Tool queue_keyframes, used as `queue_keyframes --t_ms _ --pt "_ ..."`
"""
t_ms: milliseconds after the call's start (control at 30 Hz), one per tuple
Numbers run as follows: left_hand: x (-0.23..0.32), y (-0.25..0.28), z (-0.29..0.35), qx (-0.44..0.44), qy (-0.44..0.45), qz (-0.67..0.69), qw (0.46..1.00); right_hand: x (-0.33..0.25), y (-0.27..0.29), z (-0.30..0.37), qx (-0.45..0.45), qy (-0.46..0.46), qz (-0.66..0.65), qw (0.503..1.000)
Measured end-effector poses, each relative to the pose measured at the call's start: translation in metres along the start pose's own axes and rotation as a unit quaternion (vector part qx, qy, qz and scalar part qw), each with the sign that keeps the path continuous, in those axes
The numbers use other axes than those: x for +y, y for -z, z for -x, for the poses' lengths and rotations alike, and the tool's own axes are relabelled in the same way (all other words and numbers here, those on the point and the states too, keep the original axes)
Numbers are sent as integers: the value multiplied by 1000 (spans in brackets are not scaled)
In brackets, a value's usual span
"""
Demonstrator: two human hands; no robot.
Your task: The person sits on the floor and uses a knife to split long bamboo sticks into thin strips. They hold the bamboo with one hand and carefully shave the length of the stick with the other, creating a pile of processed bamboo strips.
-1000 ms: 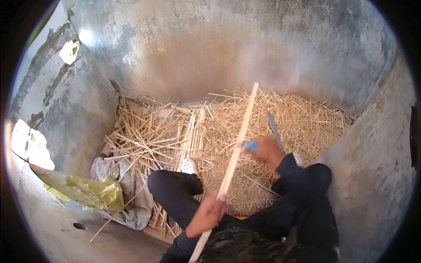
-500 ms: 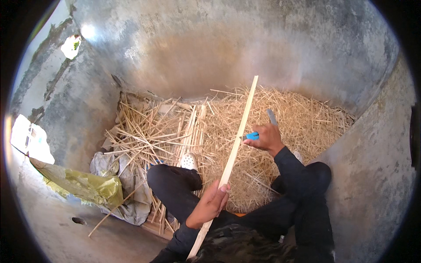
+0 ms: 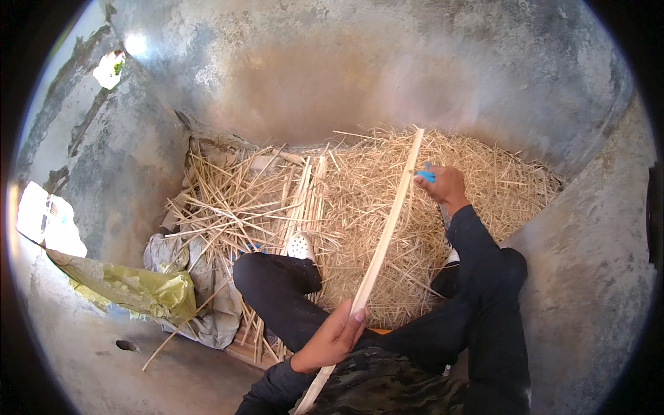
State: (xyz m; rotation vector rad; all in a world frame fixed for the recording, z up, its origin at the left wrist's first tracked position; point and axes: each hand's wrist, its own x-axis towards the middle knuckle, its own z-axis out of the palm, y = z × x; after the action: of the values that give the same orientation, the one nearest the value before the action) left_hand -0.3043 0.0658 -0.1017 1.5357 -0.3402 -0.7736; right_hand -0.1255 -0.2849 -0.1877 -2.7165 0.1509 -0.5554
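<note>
A long, pale split strip of bamboo or wood (image 3: 387, 238) runs slantwise from my lap up over the straw. My left hand (image 3: 333, 337) is closed around its lower part, thumb on top. My right hand (image 3: 446, 187) grips a blue-and-grey knife-like tool (image 3: 425, 176) close to the strip's far end. The tool's blue part shows at the fingertips, against or just beside the strip's edge; contact is hard to tell. Most of the tool is hidden in the fist.
Fine shavings (image 3: 498, 180) heap up ahead and to the right. Loose thin sticks (image 3: 228, 200) pile at the left, beside longer strips (image 3: 308, 194). A yellow sack (image 3: 145, 290) and grey cloth (image 3: 214, 321) lie at left. Concrete walls (image 3: 332, 76) enclose the space.
My right hand has moved up and away from me along the strip with the tool, turning as it went. The strip's far end has swung slightly right and lower; my left hand keeps its grip.
</note>
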Motion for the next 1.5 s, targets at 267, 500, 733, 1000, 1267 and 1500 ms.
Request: queue_keyframes --t_ms 267,500,733,1000,1267,1500 --pt "-18 -10 41 -128 8 -68 989 131 15 -24 98 -248 43 963" --pt "18 27 3 92 27 -14 995 67 28 -23 -31 -201 -109 973" --pt "28 26 -18 79 -7 7 997 -109 29 65 -62 194 -178 963" --pt "26 9 -20 49 1 19 999 -87 18 55 12 164 -128 978" --pt "25 9 -10 61 7 -18 998 -96 25 61 -8 175 -90 980" --pt "17 4 -14 65 -25 -21 997 -52 -7 36 32 122 -52 991"
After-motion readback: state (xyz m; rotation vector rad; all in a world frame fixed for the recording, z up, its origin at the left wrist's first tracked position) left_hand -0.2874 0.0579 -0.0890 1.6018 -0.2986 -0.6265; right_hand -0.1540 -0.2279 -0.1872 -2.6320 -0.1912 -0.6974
